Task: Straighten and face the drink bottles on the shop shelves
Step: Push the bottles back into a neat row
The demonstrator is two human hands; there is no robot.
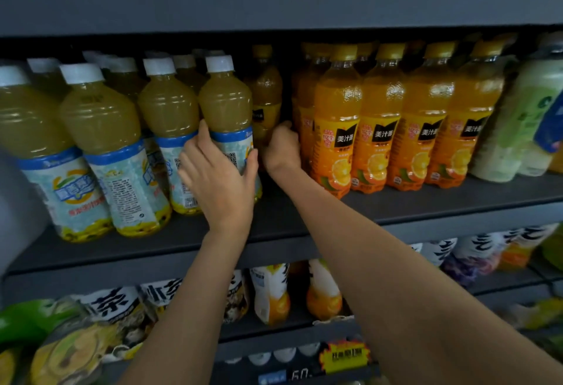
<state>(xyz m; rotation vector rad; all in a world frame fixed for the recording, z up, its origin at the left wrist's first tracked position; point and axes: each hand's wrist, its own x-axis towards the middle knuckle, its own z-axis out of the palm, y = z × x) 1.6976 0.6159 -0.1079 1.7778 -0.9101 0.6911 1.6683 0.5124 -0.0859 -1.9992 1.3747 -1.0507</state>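
Left hand (219,171) on white-capped bottle (227,116)

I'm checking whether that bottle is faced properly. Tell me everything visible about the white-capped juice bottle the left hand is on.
The white-capped juice bottle is clear plastic, full of cloudy yellow juice, upright at the right end of its front row on the middle shelf. Its pale blue-banded label shows a QR code, so the front is turned away. The left hand grips its label.

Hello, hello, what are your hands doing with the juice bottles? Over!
Left hand grips white-capped bottle. Right hand reaches the set-back orange bottle. Nothing blocking.
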